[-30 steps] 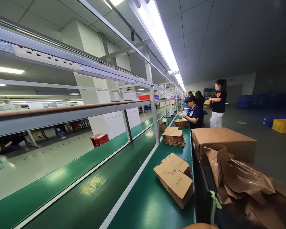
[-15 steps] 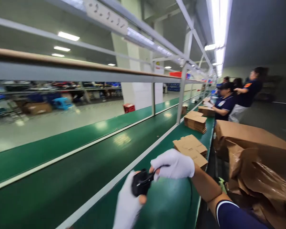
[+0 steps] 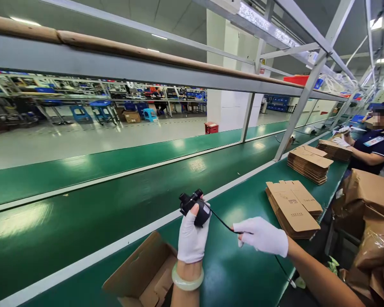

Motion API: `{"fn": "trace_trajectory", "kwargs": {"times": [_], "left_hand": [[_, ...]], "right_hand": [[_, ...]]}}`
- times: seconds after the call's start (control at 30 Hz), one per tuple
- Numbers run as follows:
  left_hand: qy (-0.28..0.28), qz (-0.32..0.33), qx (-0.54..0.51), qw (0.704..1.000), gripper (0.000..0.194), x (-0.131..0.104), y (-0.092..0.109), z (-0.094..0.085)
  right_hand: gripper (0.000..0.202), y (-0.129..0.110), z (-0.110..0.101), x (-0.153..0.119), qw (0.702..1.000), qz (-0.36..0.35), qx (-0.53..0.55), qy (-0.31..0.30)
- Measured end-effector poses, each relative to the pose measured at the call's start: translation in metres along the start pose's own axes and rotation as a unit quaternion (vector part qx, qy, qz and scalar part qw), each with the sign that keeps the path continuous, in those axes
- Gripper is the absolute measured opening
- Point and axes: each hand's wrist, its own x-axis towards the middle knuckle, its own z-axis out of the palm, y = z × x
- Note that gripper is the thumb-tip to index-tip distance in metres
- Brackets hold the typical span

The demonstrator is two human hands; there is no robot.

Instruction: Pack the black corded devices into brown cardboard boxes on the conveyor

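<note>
1. Head view: the left hand (image 3: 192, 236), gloved, is closed around a small black device (image 3: 195, 207) and holds it upright above the green bench (image 3: 224, 273)
2. The right hand (image 3: 262, 235), also gloved, pinches the device's thin black cable (image 3: 220, 220) just right of the left hand; the cable runs taut between them, and its loose end trails down past the right wrist
3. Judged from this, the cable is being drawn straight or gathered; the next move likely calls for a steady pinch while the left hand keeps the device from turning
4. An open carton (image 3: 141, 273) lies just below the left hand; flat box stacks (image 3: 294, 207) sit beyond the right hand, and a co-worker (image 3: 376, 145) is well apart at far right, none blocking the hands
</note>
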Motion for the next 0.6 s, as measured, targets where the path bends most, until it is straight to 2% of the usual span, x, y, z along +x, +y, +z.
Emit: {"fn": "trace_trajectory", "kwargs": {"times": [0.07, 0.1, 0.17, 0.2, 0.3, 0.37, 0.4, 0.47, 0.53, 0.6], "left_hand": [[0.048, -0.024, -0.074, 0.996, 0.031, 0.003, 0.003, 0.004], [0.051, -0.043, -0.093, 0.993, 0.026, 0.003, 0.003, 0.005], [0.028, -0.069, -0.085, 0.994, 0.025, 0.003, 0.002, 0.004], [0.007, -0.061, -0.053, 0.997, 0.028, 0.003, 0.000, 0.002], [-0.035, 0.030, 0.081, 0.996, 0.038, 0.004, -0.006, -0.010], [-0.034, 0.106, 0.149, 0.983, 0.045, 0.006, -0.010, -0.017], [-0.036, 0.136, 0.175, 0.974, 0.047, 0.007, -0.011, -0.019], [-0.068, 0.178, 0.241, 0.952, 0.054, 0.009, -0.010, -0.021], [-0.133, 0.170, 0.303, 0.928, 0.067, 0.007, -0.008, -0.019], [-0.210, 0.132, 0.347, 0.904, 0.080, 0.002, -0.007, -0.015]], "right_hand": [[0.034, -0.005, 0.010, -0.003, 0.992, -0.021, -0.123, -0.035], [0.035, -0.007, 0.016, -0.003, 0.980, -0.022, -0.193, -0.044], [0.036, -0.010, 0.025, -0.001, 0.949, -0.011, -0.310, -0.058], [0.034, -0.012, 0.028, 0.000, 0.938, -0.009, -0.340, -0.068], [0.022, -0.029, 0.021, -0.006, 0.944, -0.047, -0.301, -0.128], [0.016, -0.049, 0.004, -0.016, 0.954, -0.102, -0.250, -0.128], [0.016, -0.060, -0.007, -0.021, 0.957, -0.140, -0.233, -0.101], [0.019, -0.082, -0.032, -0.030, 0.949, -0.233, -0.211, -0.008], [0.023, -0.100, -0.055, -0.029, 0.924, -0.316, -0.192, 0.097], [0.025, -0.106, -0.072, -0.014, 0.900, -0.357, -0.175, 0.177]]}}
